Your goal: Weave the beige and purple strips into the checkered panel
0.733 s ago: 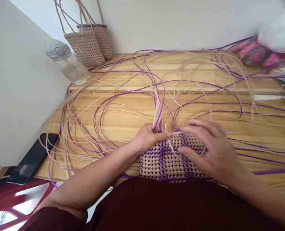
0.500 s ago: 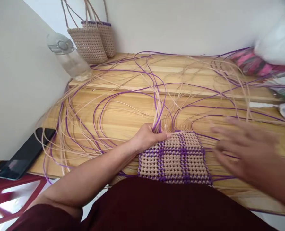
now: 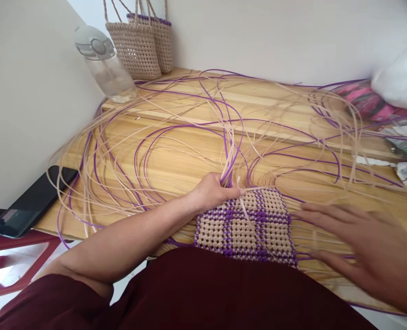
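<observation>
A woven panel (image 3: 244, 229) in beige and purple checks lies against the front of my dark red top. At its upper left edge my left hand (image 3: 213, 190) is closed around a bundle of beige and purple weaving strands (image 3: 230, 161), its thumb resting on the panel's rim. The bundle rises from the fist and fans out over the wood. One pale strand (image 3: 245, 211) crosses the panel's face. To the right, my right hand (image 3: 358, 238) is slightly blurred, fingers stretched and thumb apart, over the loose strands that leave the panel's right side. It holds nothing I can see.
Long loose strands loop over the wooden table (image 3: 186, 176) and its raised back ledge. Two woven bags (image 3: 134, 50) and a clear water bottle (image 3: 109, 73) stand at the back left. A black phone (image 3: 31, 201) lies left. Pink fabric (image 3: 361, 101) and a white plastic bag (image 3: 401, 82) sit right.
My right hand has come lower, with its fingers straighter and nearer the panel's right edge. A pale strand now lies across the panel. My left hand keeps its grip; the view has shifted slightly.
</observation>
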A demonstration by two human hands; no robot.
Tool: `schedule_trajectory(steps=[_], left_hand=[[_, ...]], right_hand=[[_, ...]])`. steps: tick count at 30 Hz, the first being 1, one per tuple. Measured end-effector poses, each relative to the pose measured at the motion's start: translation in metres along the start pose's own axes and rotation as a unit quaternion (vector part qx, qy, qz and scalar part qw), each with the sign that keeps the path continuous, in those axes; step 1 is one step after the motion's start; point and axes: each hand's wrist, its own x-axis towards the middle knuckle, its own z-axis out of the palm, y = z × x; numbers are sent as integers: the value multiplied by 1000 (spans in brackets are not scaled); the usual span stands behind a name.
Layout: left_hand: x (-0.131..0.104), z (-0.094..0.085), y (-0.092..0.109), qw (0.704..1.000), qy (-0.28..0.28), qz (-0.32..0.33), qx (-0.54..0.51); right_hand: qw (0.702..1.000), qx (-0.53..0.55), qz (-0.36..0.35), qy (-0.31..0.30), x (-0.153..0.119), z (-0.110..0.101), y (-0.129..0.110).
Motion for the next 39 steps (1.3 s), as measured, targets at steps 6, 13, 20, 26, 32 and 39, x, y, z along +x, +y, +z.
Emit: schedule_trajectory(steps=[6, 13, 20, 26, 32, 39], left_hand=[[1, 0, -1, 1000, -6, 12, 2], [2, 1, -3, 1000, 0, 21, -7], [1, 1, 0, 1000, 5, 4, 10], [1, -1, -1, 1000, 3, 21, 21], [1, -3, -2, 999, -29, 39, -12], [-2, -3, 4, 998, -32, 2, -49]], right_hand=[[996, 75, 0, -45, 58, 10, -82], [1000, 10, 18, 11, 62, 25, -87], [982, -122, -80, 122, 61, -9, -55], [977, 4, -211, -15, 78, -33, -68], [985, 98, -130, -49, 131, -19, -49], [972, 207, -17, -107, 154, 5, -28]])
